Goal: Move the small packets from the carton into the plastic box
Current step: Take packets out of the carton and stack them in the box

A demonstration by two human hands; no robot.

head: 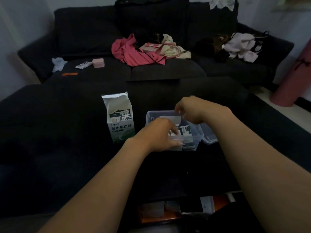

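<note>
Now both hands work inside the plastic box (149,117); left hand (159,134) presses packets (184,130) flat; right hand (188,109), curled, grip unclear; carton (120,130) holds more; light, slippery, pinch edges.

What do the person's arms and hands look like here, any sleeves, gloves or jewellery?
Both arms are bare up to the frame edge, with no sleeves in view. The left hand and right hand wear no gloves, and no watch, ring or bracelet shows in this dim picture.

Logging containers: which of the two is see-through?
The plastic box under both hands, right of the carton. Its walls are clear; the carton is opaque white and green.
</note>
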